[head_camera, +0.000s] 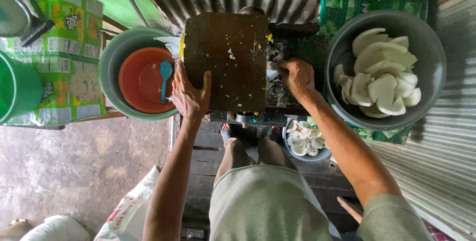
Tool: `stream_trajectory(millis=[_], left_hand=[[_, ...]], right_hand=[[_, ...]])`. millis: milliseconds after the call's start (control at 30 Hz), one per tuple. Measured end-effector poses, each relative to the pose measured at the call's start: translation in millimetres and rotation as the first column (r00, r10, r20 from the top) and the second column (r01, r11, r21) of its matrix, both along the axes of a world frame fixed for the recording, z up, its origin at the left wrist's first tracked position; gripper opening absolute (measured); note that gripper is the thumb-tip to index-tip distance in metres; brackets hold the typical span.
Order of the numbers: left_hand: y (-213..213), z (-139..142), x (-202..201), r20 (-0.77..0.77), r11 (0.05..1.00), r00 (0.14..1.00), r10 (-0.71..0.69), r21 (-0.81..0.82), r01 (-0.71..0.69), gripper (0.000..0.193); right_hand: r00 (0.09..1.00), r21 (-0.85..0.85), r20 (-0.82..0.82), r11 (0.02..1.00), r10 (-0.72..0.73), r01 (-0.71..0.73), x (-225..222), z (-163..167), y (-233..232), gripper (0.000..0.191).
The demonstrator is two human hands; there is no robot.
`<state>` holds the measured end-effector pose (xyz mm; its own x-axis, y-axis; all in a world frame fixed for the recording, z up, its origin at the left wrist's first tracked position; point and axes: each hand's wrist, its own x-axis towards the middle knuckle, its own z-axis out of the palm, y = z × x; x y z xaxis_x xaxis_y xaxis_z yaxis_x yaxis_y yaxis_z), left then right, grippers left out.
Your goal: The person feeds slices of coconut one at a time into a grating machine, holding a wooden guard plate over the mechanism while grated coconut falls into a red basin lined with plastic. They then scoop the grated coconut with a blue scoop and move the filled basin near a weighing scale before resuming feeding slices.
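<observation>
A dark, stained grating machine (233, 60) stands in front of me, its cover flecked with white bits. My left hand (189, 94) grips the cover's left edge, thumb on top. My right hand (297, 76) presses a white coconut piece (272, 72) into the machine's opening on the right side. A grey basin (426, 47) at the right holds several white coconut pieces (382, 75). Below the machine, a small bowl (303, 155) holds smaller coconut bits.
At the left, a grey-green basin (110, 62) holds an orange bowl (141, 80) with a blue spoon (164, 75). Green cartons (69, 47) and a green bucket (17, 87) stand further left. Corrugated metal sheets lie behind and right. White sacks (129, 211) sit on the floor.
</observation>
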<state>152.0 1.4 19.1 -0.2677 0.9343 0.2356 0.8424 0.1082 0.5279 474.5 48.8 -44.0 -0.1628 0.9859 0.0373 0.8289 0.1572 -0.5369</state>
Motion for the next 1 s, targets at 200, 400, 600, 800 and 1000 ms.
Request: stream_trajectory(millis=[200, 400, 600, 800, 1000], left_hand=[[0, 3, -1, 0.002, 0.999, 1.0, -0.026, 0.022, 0.026, 0.086], [1, 6, 1, 0.002, 1.0, 1.0, -0.015, -0.002, 0.015, 0.086], [0, 4, 0, -0.006, 1.0, 1.0, -0.018, 0.002, 0.018, 0.086], [1, 4, -1, -0.002, 1.0, 1.0, -0.01, -0.01, 0.01, 0.086], [0, 4, 0, -0.007, 1.0, 1.0, -0.001, -0.01, 0.001, 0.086]], right_hand=[[0.997, 0.073, 0.081, 0.997, 0.01, -0.015, -1, -9, 1, 0.016], [0.995, 0.06, 0.101, 0.998, 0.026, -0.032, -2, -7, 0, 0.016], [0.994, 0.041, 0.108, 0.998, 0.032, -0.036, -5, -13, 1, 0.021], [0.983, -0.117, 0.182, 0.993, -0.012, 0.034, -10, -14, 7, 0.019], [0.993, -0.075, 0.114, 0.997, 0.015, -0.007, -10, -18, 4, 0.023]])
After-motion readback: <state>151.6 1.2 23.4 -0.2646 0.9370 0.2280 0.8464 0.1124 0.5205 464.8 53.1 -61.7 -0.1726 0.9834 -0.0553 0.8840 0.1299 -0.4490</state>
